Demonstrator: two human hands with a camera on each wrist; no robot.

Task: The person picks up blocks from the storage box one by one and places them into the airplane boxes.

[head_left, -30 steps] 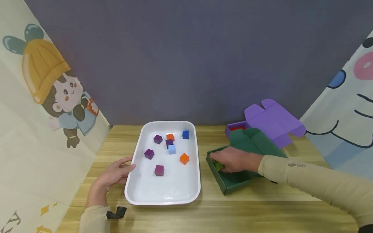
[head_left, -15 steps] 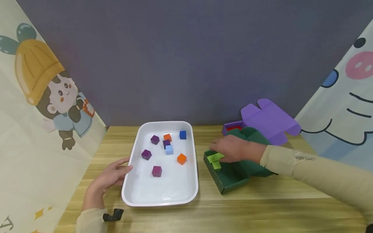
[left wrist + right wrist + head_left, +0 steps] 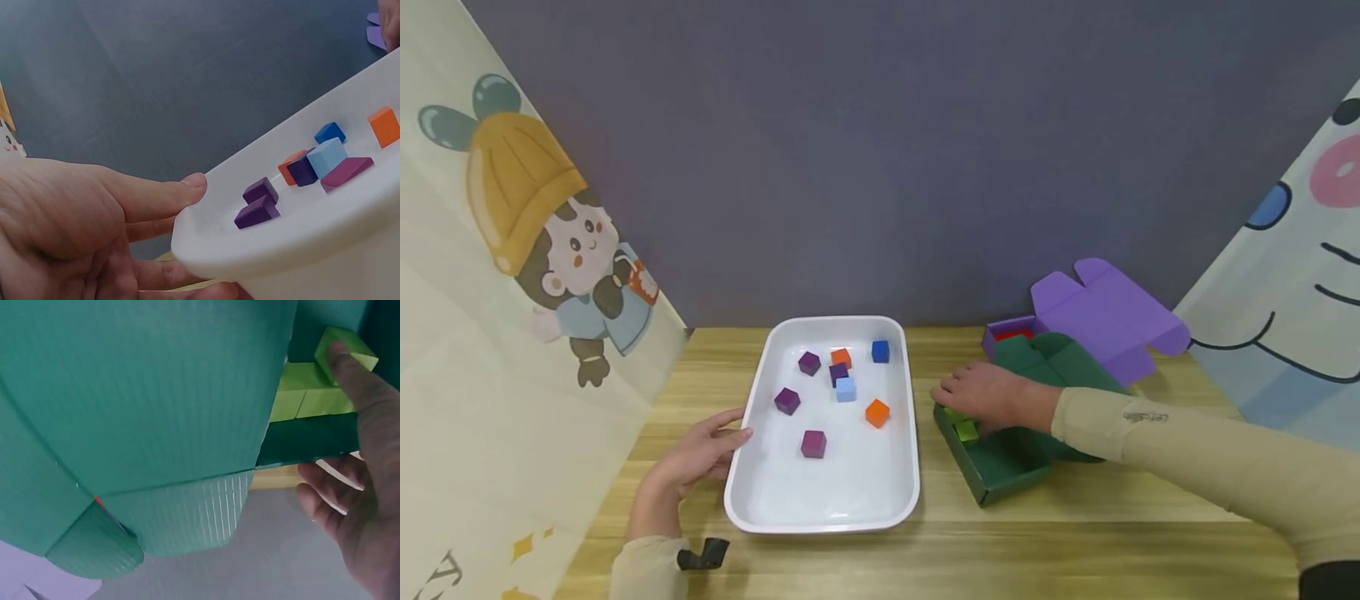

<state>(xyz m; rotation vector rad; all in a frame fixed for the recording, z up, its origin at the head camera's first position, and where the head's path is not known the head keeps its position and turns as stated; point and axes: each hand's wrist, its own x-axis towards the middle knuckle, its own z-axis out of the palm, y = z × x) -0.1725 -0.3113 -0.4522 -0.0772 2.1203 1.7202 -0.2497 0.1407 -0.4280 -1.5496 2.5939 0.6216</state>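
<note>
"So, what is the left hand [image 3: 700,450] up to?"

"Holding the white tray [image 3: 820,500] by its left side; the thumb lies on the rim while other fingers sit outside and below it, clamping that edge between them."

"And the right hand [image 3: 988,396]?"

"Over the far left corner of the green box [image 3: 958,458]; the right wrist view shows its thumb touching a tilted light green cube [image 3: 359,347], with the other fingers loosely bent beyond the box wall; thumb and fingers stand well apart."

"Where exactly is that cube?"

"Inside the green box, right up against two more light green cubes [image 3: 290,403] lying side by side; whether it rests on top of them or leans behind, I can't tell."

"What's in the tray, then?"

"Eight cubes, loosely scattered; a blue cube [image 3: 880,352] near the far right corner, an orange cube [image 3: 877,413] by the right wall, a magenta cube [image 3: 813,444] nearest the person; two purple cubes [image 3: 787,401] sit towards the left; a red-orange cube [image 3: 841,358], a dark purple cube [image 3: 838,375] and a light blue cube [image 3: 846,389] form a tight row."

"Anything behind the green box?"

"Yes, a purple box [image 3: 1105,317] with its lid folded back and something red [image 3: 1015,335] inside; everything stands on a wood-grained table [image 3: 850,567]."
</note>
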